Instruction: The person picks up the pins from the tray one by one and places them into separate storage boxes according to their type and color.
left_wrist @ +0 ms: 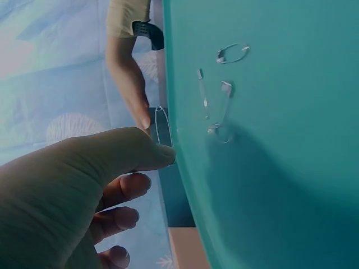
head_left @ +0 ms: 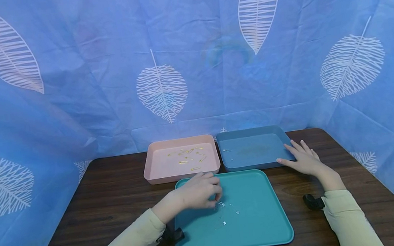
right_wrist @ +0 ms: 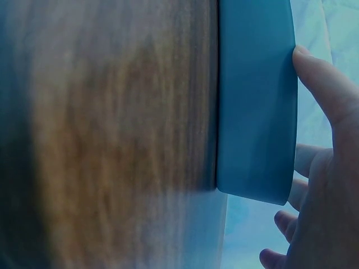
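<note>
My left hand (head_left: 198, 191) is over the teal tray (head_left: 262, 228). In the left wrist view its thumb and a fingertip pinch a silver safety pin (left_wrist: 159, 108), the coiled end pointing away from the hand. Several more silver safety pins (left_wrist: 226, 87) lie scattered on the teal tray beneath. With fingers spread, my right hand (head_left: 305, 161) rests at the near right corner of the blue tray (head_left: 259, 166); the right wrist view has the thumb on its rim (right_wrist: 295, 101). Inside the blue tray are a couple of small silver pins (head_left: 227, 150).
A pink tray (head_left: 181, 178) with several gold safety pins (head_left: 195, 168) stands back left, beside the blue one. All the trays sit on a dark wooden table (head_left: 119, 207). Behind and at both sides hangs a blue cloth (head_left: 200, 82) printed with white leaves.
</note>
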